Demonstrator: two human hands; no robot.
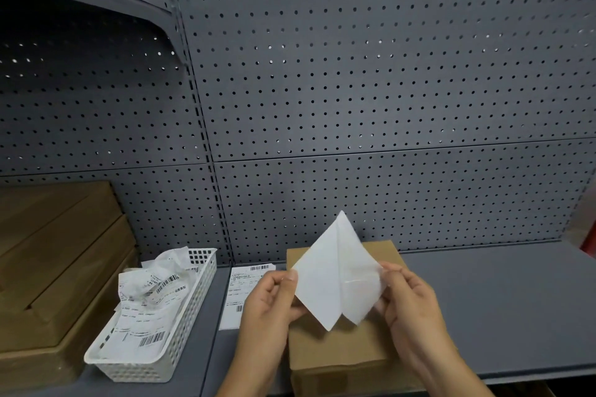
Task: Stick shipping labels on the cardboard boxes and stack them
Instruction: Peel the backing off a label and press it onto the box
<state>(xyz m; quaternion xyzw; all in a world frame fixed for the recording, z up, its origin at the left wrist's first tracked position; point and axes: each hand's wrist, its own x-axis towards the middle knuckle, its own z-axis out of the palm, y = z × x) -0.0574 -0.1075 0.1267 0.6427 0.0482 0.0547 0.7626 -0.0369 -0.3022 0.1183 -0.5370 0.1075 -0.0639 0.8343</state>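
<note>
The grey pegboard (371,74) fills the back, above the grey shelf (500,300) I work at. On my left sits a stack of brown boxes (48,267). Straight ahead, one cardboard box (338,351) rests on the shelf near its front edge. Between them stands a white basket (193,293) holding crumpled label backings (151,293), with printed labels (238,287) lying flat just beside it. I hold a white shipping label (335,277) above the box, its blank side toward me, creased down the middle. My left hand (267,300) pinches its left corner with curled fingers (288,277), and my right hand (409,296) pinches its right edge.
</note>
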